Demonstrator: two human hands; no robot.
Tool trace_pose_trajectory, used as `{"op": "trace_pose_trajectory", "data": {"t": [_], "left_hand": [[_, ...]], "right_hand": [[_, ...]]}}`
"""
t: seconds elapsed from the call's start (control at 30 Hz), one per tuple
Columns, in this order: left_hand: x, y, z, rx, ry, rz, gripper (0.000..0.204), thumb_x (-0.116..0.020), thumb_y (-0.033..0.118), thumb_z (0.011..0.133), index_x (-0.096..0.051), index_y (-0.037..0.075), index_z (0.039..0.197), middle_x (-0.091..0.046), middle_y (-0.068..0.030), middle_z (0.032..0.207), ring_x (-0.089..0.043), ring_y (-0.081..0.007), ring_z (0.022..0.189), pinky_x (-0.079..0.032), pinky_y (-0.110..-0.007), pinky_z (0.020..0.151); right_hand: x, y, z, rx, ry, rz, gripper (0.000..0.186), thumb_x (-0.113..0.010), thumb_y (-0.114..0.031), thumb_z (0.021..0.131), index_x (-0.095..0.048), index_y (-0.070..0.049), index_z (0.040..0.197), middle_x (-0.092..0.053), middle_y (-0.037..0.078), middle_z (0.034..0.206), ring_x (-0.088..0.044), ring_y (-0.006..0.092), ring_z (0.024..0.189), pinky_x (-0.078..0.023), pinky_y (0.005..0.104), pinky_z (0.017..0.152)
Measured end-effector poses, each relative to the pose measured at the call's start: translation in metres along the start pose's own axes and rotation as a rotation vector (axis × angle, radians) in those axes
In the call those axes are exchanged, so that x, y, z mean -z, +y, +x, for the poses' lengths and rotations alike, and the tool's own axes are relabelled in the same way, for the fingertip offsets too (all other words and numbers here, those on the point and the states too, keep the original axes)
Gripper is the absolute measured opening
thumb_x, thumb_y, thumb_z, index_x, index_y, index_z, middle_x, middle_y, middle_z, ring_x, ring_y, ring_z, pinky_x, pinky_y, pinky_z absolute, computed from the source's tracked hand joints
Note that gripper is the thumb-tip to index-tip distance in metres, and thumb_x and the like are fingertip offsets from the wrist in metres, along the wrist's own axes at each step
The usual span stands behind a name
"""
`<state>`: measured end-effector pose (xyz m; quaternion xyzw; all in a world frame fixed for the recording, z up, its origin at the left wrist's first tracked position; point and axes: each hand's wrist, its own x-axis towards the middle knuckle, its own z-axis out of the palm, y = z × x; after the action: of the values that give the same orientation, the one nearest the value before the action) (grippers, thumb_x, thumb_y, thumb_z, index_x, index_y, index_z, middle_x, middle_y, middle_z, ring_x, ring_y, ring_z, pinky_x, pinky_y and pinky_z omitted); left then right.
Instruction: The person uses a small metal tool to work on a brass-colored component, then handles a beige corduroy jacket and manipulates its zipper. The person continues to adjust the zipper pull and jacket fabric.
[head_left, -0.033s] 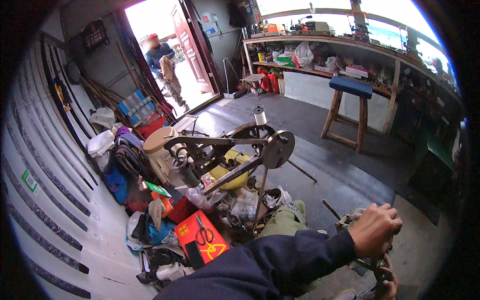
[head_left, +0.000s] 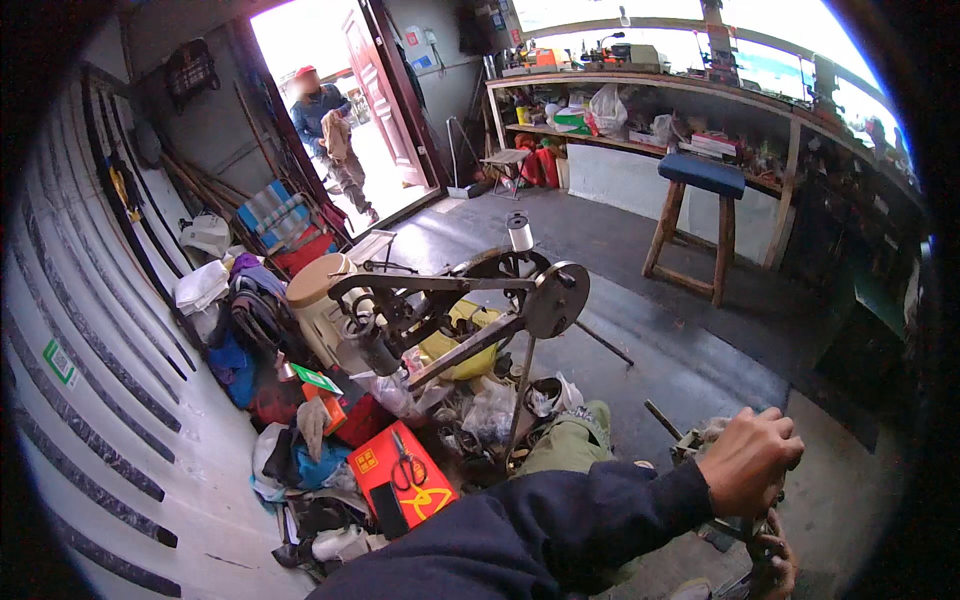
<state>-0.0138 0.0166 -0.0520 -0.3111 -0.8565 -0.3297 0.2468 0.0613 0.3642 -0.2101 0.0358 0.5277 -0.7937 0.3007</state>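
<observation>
From the lower edge my left arm, in a dark sleeve, reaches across to the right. My left hand [head_left: 750, 462] is closed in a fist over a small metal frame [head_left: 688, 443] with a rod sticking out of it. What the fist grips is hidden under the fingers. Just below, at the bottom edge, my right hand [head_left: 770, 562] is partly in view with its fingers bent. It sits close under the left one, and I cannot make out what it holds. A hand-cranked sewing machine [head_left: 440, 300] with a round wheel and a white thread spool [head_left: 519, 232] stands ahead, apart from both hands.
Black scissors [head_left: 405, 465] lie on a red-orange box [head_left: 430, 492] beside a dark phone-like slab [head_left: 388, 508]. Bags and cloths heap along the left wall. A blue-topped wooden stool [head_left: 700, 175] stands before a cluttered workbench [head_left: 640, 78]. Someone [head_left: 325, 130] carrying brown cloth is in the doorway.
My right hand has shifted slightly at the bottom edge. My left hand stays where it was.
</observation>
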Motion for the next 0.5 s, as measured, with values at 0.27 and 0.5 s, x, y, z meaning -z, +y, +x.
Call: {"op": "trace_pose_trajectory", "data": {"t": [0.27,0.5], "left_hand": [[0.002,0.001,0.002,-0.003,-0.017,-0.004,0.026,-0.085,0.021,0.077,-0.072,0.01,0.097,-0.067,-0.0131,0.102,-0.068,-0.0362,0.106,-0.051,-0.051,0.079],[0.006,0.002,0.0,-0.024,0.004,-0.027,0.025,-0.083,0.018,0.076,-0.072,0.009,0.098,-0.067,-0.0139,0.103,-0.068,-0.0369,0.105,-0.052,-0.051,0.08]], "right_hand": [[-0.014,0.008,0.002,0.312,0.351,-0.428,0.043,-0.064,-0.03,0.118,-0.061,-0.006,0.153,-0.077,0.015,0.133,-0.077,0.0257,0.112,-0.063,0.0366,0.082],[-0.012,0.002,-0.005,-0.138,0.2,-0.337,0.065,-0.059,-0.062,0.113,-0.068,-0.009,0.15,-0.08,0.013,0.13,-0.076,0.0247,0.093,-0.062,0.0409,0.073]]}}
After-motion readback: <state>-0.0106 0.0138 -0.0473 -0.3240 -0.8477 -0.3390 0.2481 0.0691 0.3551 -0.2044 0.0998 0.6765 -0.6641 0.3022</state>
